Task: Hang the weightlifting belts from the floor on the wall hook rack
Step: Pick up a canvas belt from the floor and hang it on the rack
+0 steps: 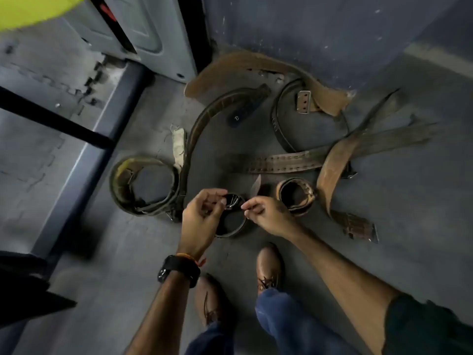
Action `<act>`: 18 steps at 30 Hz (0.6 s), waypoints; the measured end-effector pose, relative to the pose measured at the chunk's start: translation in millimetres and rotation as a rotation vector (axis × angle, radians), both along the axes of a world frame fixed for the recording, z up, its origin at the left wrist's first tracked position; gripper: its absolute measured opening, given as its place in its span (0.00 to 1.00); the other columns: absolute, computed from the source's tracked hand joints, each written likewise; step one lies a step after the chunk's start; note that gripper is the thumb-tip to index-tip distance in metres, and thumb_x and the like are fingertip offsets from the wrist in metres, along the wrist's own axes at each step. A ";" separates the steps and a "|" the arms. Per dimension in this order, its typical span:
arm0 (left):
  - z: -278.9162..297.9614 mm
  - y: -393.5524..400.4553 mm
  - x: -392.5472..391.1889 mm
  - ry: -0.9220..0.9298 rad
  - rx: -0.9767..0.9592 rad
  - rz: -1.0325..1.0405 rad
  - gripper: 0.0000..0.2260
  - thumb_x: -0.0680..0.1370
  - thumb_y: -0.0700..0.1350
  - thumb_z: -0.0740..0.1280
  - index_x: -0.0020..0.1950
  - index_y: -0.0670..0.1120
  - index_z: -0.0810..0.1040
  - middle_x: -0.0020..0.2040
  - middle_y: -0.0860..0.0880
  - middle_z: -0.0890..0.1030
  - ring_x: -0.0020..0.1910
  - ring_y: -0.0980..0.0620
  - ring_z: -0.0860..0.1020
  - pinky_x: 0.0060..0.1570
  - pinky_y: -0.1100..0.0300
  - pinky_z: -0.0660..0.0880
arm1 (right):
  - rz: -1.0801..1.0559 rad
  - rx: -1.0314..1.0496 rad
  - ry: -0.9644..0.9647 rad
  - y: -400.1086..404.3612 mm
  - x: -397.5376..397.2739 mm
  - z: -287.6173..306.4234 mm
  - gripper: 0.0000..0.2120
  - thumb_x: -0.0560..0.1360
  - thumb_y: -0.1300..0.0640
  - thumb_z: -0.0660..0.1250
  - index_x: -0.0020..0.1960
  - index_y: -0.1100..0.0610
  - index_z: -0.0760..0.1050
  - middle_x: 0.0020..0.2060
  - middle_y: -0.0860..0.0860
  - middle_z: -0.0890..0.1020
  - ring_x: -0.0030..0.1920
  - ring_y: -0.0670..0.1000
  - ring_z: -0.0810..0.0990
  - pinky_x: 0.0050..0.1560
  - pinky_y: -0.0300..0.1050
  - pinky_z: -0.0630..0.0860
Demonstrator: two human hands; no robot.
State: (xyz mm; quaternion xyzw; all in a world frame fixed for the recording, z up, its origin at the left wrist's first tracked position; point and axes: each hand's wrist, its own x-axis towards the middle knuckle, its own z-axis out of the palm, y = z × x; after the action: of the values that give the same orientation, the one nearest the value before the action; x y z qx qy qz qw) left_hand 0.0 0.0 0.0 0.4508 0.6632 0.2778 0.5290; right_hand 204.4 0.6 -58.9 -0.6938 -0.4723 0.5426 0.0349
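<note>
Several worn leather weightlifting belts lie on the grey floor. A small dark coiled belt is held just in front of my feet. My left hand pinches its metal buckle, and my right hand pinches the belt's rim on the other side. An olive coiled belt lies to the left, a long dark curved belt runs up the middle, a wide tan belt rests against the wall, and a brown belt lies at the right. The wall hook rack is out of view.
A dark blue wall stands behind the belts. A grey door or cabinet and a black bar are at the left, with a raised floor step. My brown shoes stand below the hands.
</note>
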 end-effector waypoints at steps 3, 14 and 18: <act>-87.9 6.9 -1.8 0.010 -0.033 0.065 0.08 0.84 0.39 0.72 0.59 0.50 0.86 0.51 0.51 0.89 0.48 0.58 0.85 0.52 0.62 0.81 | -0.066 -0.139 0.017 13.9 -18.3 -105.5 0.02 0.72 0.41 0.74 0.43 0.32 0.84 0.38 0.44 0.88 0.43 0.48 0.87 0.56 0.57 0.86; -284.0 -13.2 -22.5 0.423 -0.315 -0.156 0.29 0.79 0.37 0.68 0.80 0.50 0.71 0.76 0.44 0.74 0.77 0.39 0.70 0.75 0.46 0.70 | -0.568 -0.413 0.016 21.6 -102.0 -293.1 0.35 0.73 0.35 0.74 0.68 0.60 0.78 0.64 0.58 0.84 0.63 0.60 0.85 0.58 0.57 0.87; -314.7 -3.4 -26.0 0.321 -0.522 -0.123 0.36 0.78 0.36 0.68 0.86 0.49 0.63 0.80 0.40 0.74 0.79 0.37 0.73 0.76 0.46 0.72 | -0.853 -0.450 0.254 43.1 -115.6 -296.7 0.14 0.81 0.59 0.72 0.63 0.63 0.77 0.60 0.62 0.84 0.58 0.61 0.86 0.31 0.48 0.86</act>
State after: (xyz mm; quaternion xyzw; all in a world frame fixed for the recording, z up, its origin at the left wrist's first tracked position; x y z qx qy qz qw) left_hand -26.0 -3.4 -314.7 0.3771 0.7586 -0.0090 0.5313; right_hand 88.8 43.7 -355.6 -0.7438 -0.0095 0.6488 0.1604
